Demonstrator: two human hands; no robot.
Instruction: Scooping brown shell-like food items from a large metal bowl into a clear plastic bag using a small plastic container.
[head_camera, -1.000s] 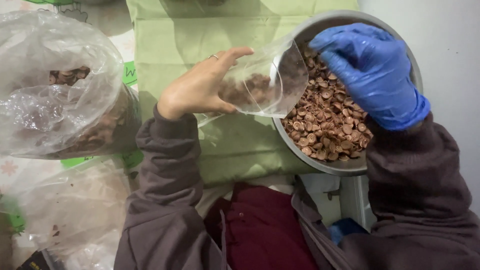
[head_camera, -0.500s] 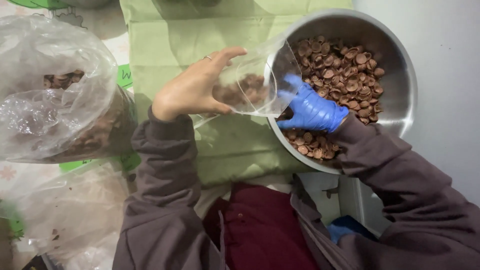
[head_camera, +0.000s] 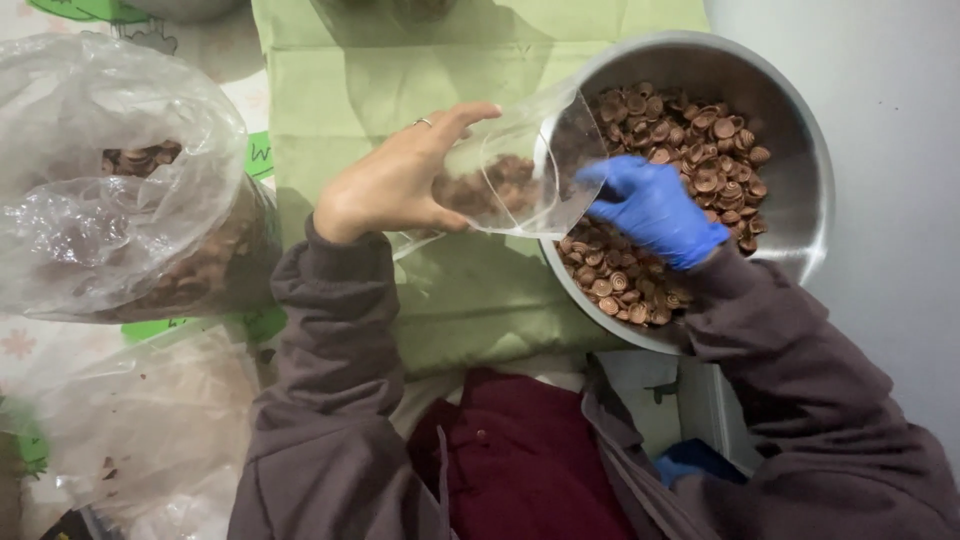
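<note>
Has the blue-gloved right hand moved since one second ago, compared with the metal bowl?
Yes. The right hand was high over the far rim of the metal bowl; now it sits lower, at the open mouth of the clear bag.

left hand (head_camera: 400, 185) gripping, right hand (head_camera: 655, 210) cupped (gloved)

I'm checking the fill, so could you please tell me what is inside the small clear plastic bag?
The small clear plastic bag holds brown spiral pieces; the bare left hand covers its closed end.
</note>
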